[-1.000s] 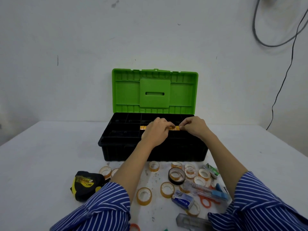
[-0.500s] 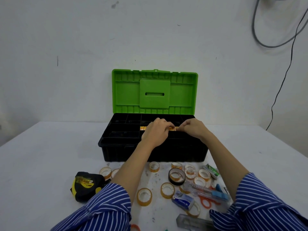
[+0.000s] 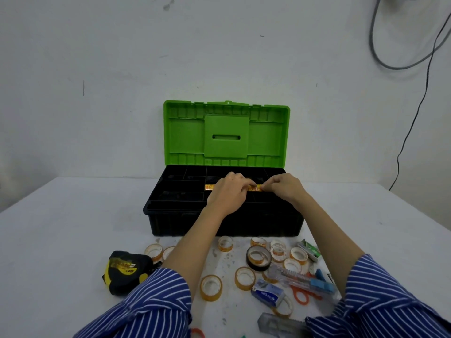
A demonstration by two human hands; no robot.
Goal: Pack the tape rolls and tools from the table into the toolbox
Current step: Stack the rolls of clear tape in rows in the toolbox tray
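Both hands, left hand (image 3: 228,195) and right hand (image 3: 284,189), pinch the orange strip (image 3: 253,188) lying left-right over the toolbox (image 3: 180,206).

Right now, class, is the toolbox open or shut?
Open. The green lid stands upright behind the black toolbox, its underside facing us, and the tray's compartments show, with both hands over them.

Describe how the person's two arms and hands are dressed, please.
Both arms wear blue sleeves with thin white stripes, left sleeve and right sleeve, pushed up so the forearms are bare. The left hand and right hand show no gloves.
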